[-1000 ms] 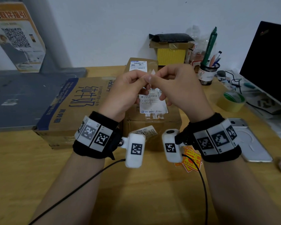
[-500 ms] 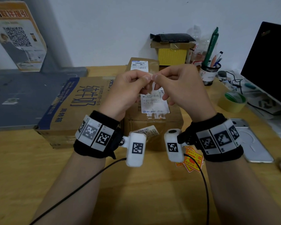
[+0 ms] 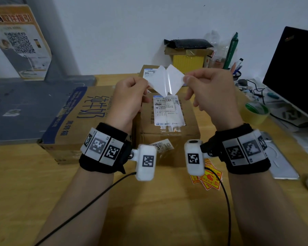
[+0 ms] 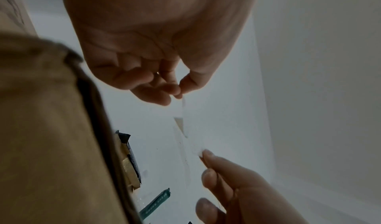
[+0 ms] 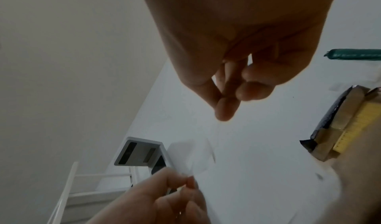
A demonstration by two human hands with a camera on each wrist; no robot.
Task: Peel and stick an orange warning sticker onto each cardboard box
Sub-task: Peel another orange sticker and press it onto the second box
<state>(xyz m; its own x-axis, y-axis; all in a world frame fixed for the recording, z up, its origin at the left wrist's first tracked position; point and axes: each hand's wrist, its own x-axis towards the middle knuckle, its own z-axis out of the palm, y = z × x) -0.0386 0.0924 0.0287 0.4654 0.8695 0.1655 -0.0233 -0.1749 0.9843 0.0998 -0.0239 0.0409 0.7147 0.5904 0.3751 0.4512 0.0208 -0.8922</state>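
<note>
My left hand [image 3: 146,84] and right hand [image 3: 185,79] are raised above the middle cardboard box [image 3: 190,125], which carries a shipping label. Each hand pinches one white leaf of a sticker split from its backing: the left leaf [image 3: 157,79] and the right leaf [image 3: 174,78] spread in a V and stay joined at the bottom. I cannot tell which leaf is the sticker. The left wrist view shows my left hand [image 4: 179,90] pinching the thin sheet [image 4: 185,113]. A pile of orange warning stickers [image 3: 210,178] lies on the table under my right wrist. A large blue-printed box [image 3: 75,121] stands at the left.
A small labelled box [image 3: 144,70] sits behind the middle one. At the right are a tape roll [image 3: 256,112], a phone [image 3: 277,160], a pen cup [image 3: 236,71] and a monitor [image 3: 295,71]. A yellow box [image 3: 188,63] stands at the back wall, and a grey board [image 3: 25,107] lies on the left.
My hands have drawn apart and risen a little. The two layers, earlier pinched together at one corner, are now peeled open into a wide V.
</note>
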